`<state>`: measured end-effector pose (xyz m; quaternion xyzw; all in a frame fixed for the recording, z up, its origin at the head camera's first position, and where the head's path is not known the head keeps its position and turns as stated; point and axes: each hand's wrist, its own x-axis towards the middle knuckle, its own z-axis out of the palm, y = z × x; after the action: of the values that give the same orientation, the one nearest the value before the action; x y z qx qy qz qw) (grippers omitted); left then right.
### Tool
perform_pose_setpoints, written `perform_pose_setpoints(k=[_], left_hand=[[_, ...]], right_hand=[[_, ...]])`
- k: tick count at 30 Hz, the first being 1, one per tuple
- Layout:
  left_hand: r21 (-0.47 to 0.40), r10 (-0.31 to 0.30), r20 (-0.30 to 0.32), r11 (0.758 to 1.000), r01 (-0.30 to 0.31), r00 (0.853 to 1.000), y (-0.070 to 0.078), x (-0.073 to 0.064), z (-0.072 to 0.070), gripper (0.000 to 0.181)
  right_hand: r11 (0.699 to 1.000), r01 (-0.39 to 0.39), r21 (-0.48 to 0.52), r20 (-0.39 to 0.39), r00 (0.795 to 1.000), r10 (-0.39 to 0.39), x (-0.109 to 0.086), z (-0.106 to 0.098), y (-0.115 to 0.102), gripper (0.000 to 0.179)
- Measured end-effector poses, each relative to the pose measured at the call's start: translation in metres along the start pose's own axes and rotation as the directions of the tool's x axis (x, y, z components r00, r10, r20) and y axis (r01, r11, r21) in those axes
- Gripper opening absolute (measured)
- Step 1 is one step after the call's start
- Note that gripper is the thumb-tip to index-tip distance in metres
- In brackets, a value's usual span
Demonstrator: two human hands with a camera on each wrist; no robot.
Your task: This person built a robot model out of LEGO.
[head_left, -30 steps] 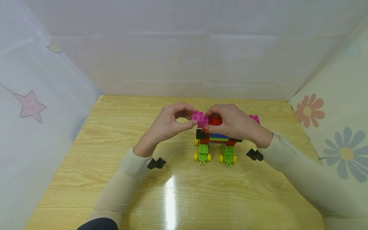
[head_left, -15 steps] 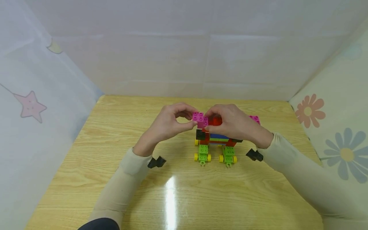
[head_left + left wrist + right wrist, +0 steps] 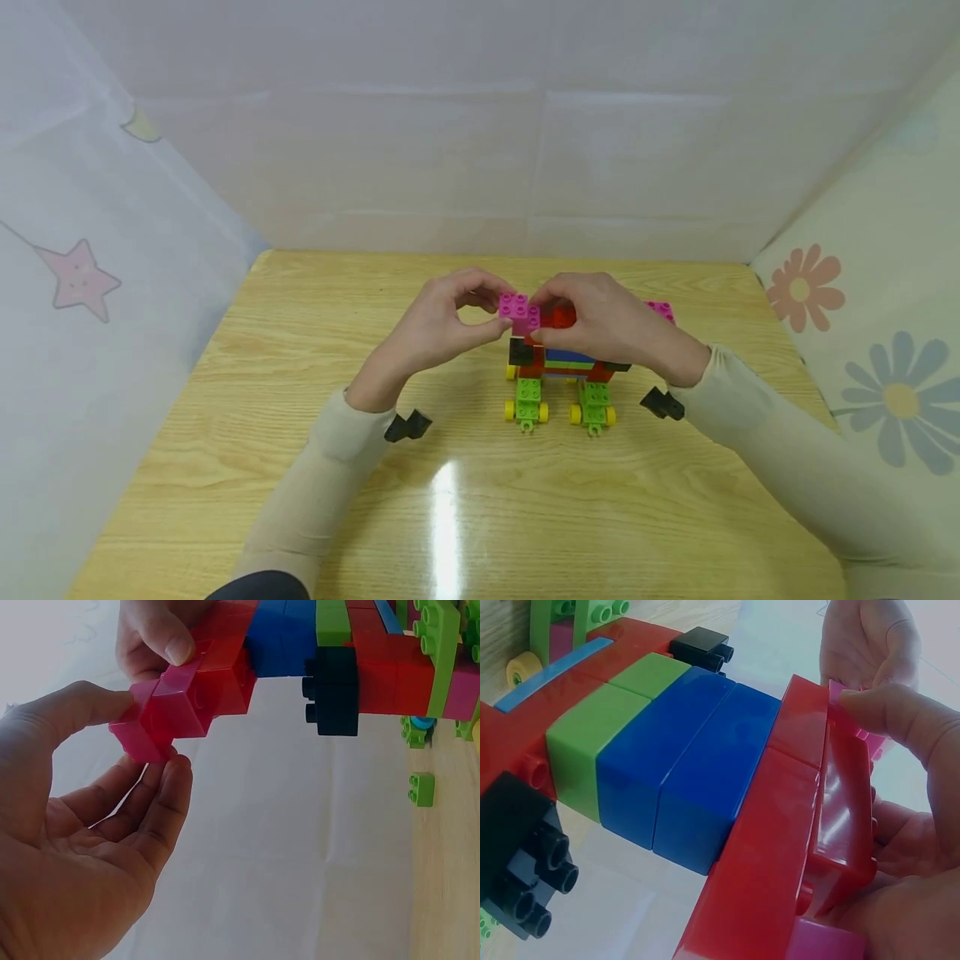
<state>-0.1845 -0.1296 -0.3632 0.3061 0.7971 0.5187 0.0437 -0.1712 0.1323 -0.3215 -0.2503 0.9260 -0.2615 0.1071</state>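
Note:
A toy built of big studded bricks stands on the table, with stacked red, blue (image 3: 697, 769) and green layers. My left hand (image 3: 442, 321) pinches a pink brick (image 3: 514, 306) at the toy's upper left, thumb in front and fingers behind. Beside it sits a second pink brick (image 3: 180, 705), joined to a red brick (image 3: 225, 679). My right hand (image 3: 611, 321) pinches this second pink brick from the right, its thumb on the near side. In the right wrist view, the right thumb covers part of the pink bricks. The right hand hides much of the toy's top in the head view.
Black bricks (image 3: 521, 351) stick out from the toy's sides. Its green wheeled bases (image 3: 528, 396) with yellow wheels rest on the wooden table (image 3: 360, 500). A loose-looking green brick (image 3: 422, 789) shows in the left wrist view. Another pink brick (image 3: 660, 310) shows behind the right wrist.

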Motion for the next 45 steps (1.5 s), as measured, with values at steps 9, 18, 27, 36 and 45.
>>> perform_pose_setpoints(k=[9,18,27,36,45], left_hand=[[0.024,0.009,0.017,1.000,-0.009,1.000,-0.005,0.004,0.006,0.033],[0.008,0.000,0.017,1.000,-0.001,1.000,-0.006,0.004,0.006,0.032],[0.006,-0.017,0.001,1.000,0.017,1.000,-0.006,0.003,0.002,0.032],[0.032,-0.080,-0.005,0.996,0.080,0.997,-0.010,-0.005,-0.012,0.036],[0.026,-0.134,-0.023,0.991,0.135,0.991,-0.018,-0.017,-0.031,0.036]], right_hand=[[0.999,0.013,-0.040,0.008,1.000,-0.013,-0.003,-0.001,-0.003,0.042],[1.000,0.009,-0.026,-0.029,1.000,-0.010,-0.011,-0.008,-0.007,0.044],[0.999,0.002,0.034,-0.089,0.996,0.001,-0.024,-0.026,-0.008,0.040],[0.997,-0.026,0.076,-0.167,0.985,0.038,-0.037,-0.040,0.003,0.037],[0.977,-0.111,0.182,-0.230,0.961,0.153,-0.042,-0.049,0.023,0.035]])
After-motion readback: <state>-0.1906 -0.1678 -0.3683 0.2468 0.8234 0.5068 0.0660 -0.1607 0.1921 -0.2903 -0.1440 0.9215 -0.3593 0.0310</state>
